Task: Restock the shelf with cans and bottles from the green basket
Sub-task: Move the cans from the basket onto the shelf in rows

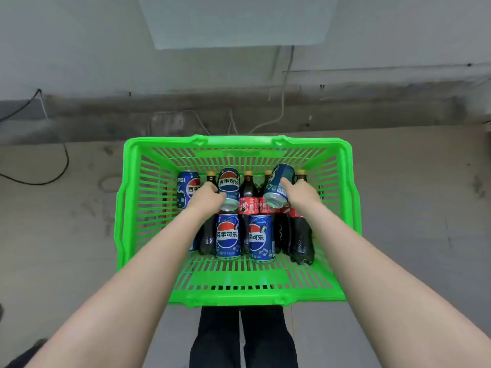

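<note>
Forearms [138, 274] over green basket [239, 141], stained grey floor [414, 213], cables [62, 166] along wall [106, 62] base

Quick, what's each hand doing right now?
Left hand: grips the middle blue can.
Right hand: grips a tilted blue can.

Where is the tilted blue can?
In the head view, the right hand grips the tilted blue can over the dark cola bottles at the far right of the green basket; the left hand holds another can nearby.
</note>
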